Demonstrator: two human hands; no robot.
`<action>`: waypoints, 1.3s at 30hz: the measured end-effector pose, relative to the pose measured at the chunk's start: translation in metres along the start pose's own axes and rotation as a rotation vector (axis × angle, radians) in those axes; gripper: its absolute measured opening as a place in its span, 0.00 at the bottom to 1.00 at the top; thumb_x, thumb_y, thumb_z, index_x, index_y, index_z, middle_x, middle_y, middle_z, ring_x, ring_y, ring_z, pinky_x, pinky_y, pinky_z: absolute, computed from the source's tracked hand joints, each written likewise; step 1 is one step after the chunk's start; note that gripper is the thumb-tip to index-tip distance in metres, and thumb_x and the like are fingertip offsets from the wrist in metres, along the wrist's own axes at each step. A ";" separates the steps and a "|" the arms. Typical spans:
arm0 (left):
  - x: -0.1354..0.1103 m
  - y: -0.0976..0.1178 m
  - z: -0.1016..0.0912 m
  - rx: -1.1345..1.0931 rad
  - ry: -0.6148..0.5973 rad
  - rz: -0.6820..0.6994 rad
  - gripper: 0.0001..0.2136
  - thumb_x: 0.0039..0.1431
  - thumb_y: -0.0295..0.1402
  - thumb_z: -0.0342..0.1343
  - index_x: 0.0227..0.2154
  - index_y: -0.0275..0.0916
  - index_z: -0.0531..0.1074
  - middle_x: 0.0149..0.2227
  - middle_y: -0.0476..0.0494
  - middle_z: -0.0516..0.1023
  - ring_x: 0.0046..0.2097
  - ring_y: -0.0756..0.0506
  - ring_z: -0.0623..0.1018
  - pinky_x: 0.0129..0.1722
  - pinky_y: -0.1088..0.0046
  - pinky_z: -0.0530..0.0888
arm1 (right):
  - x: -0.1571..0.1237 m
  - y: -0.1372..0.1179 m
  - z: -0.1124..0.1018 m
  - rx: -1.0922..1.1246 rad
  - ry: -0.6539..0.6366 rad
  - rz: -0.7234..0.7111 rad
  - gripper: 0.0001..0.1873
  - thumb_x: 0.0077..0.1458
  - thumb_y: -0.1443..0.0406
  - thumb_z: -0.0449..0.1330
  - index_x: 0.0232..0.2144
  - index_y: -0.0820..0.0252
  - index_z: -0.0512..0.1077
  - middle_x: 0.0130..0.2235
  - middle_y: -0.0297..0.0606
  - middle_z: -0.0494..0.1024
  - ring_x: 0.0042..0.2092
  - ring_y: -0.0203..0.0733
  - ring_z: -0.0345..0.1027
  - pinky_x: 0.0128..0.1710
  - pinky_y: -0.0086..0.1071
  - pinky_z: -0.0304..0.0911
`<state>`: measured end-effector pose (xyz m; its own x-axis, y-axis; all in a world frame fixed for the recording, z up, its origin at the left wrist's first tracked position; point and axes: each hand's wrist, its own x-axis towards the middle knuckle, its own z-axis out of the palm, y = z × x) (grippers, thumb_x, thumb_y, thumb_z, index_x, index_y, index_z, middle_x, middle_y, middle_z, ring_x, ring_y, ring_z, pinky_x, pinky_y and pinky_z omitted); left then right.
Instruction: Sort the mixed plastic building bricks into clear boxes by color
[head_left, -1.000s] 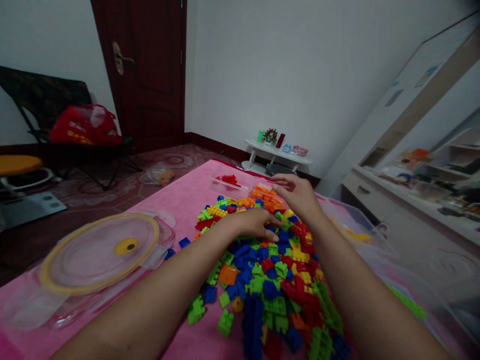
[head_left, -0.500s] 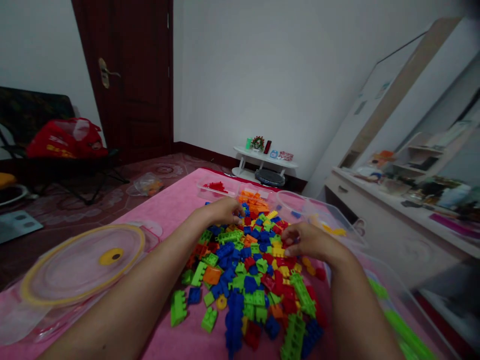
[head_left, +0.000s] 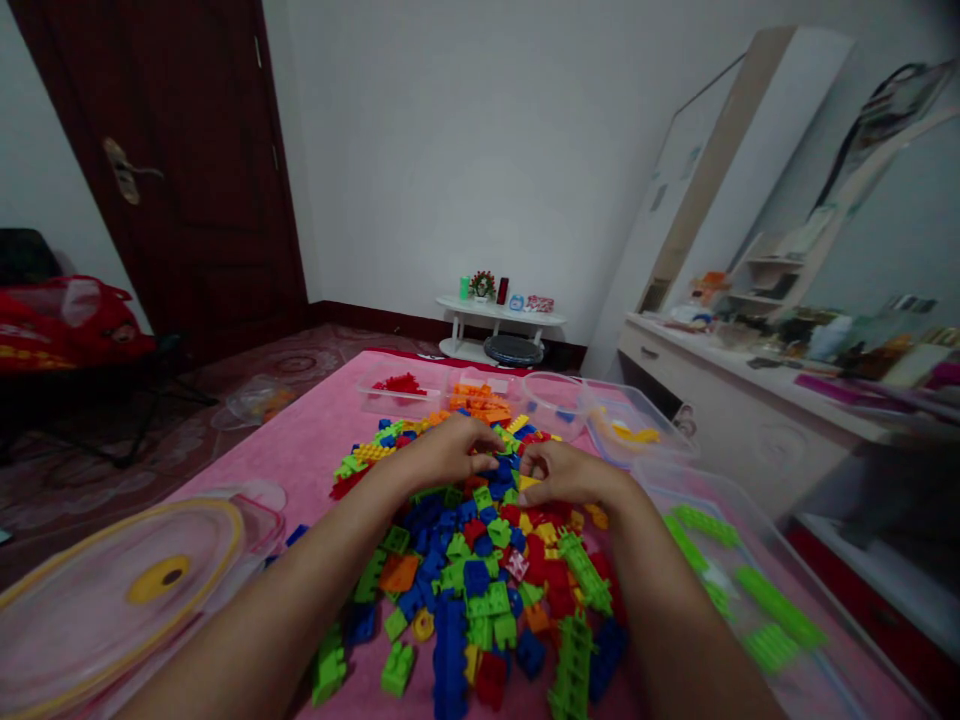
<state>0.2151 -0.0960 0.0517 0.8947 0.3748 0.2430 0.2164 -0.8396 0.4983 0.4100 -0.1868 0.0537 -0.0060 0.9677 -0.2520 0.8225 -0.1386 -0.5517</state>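
A heap of plastic building blocks (head_left: pixel 487 570) in blue, green, red, yellow and orange lies on a pink cloth (head_left: pixel 315 450). My left hand (head_left: pixel 442 450) rests on the far part of the heap with fingers curled down onto the blocks. My right hand (head_left: pixel 559 472) is just to its right, fingers bent, pinching at a yellow block (head_left: pixel 527 482). The two hands nearly touch. What the left fingers hold is hidden.
Clear tubs stand beyond the heap: one with red blocks (head_left: pixel 397 388), one with orange (head_left: pixel 480 395), one with yellow (head_left: pixel 634 432), one with green (head_left: pixel 739 580) at right. A round lid with yellow rim (head_left: pixel 112 590) lies left. A dresser (head_left: pixel 720 400) is at right.
My view has turned to the right. My right hand drew in from the far orange blocks to the heap's middle and met my left hand, which moved slightly forward.
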 end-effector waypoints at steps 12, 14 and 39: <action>0.002 0.044 0.041 0.143 -0.155 0.203 0.13 0.50 0.27 0.54 0.39 0.42 0.76 0.40 0.45 0.79 0.43 0.45 0.76 0.44 0.74 0.69 | -0.002 0.010 -0.012 0.372 0.213 -0.131 0.03 0.41 0.67 0.56 0.23 0.61 0.67 0.19 0.28 0.68 0.21 0.31 0.59 0.20 0.24 0.54; 0.001 0.044 0.043 0.209 -0.147 0.165 0.15 0.49 0.25 0.53 0.39 0.44 0.76 0.40 0.45 0.79 0.42 0.45 0.76 0.42 0.73 0.70 | -0.004 0.001 -0.012 0.378 0.287 -0.136 0.03 0.40 0.67 0.57 0.22 0.61 0.67 0.18 0.28 0.67 0.20 0.31 0.58 0.19 0.24 0.53; -0.003 0.041 0.044 0.294 -0.154 0.030 0.15 0.43 0.31 0.56 0.38 0.46 0.69 0.31 0.49 0.76 0.34 0.43 0.75 0.26 0.73 0.63 | 0.008 -0.028 0.006 0.929 0.593 -0.127 0.14 0.42 0.56 0.63 0.24 0.59 0.65 0.19 0.28 0.66 0.18 0.28 0.56 0.14 0.21 0.52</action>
<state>0.2387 -0.1485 0.0348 0.9462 0.3031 0.1136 0.2725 -0.9353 0.2257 0.3836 -0.1767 0.0618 0.4175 0.8990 0.1321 0.0873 0.1050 -0.9906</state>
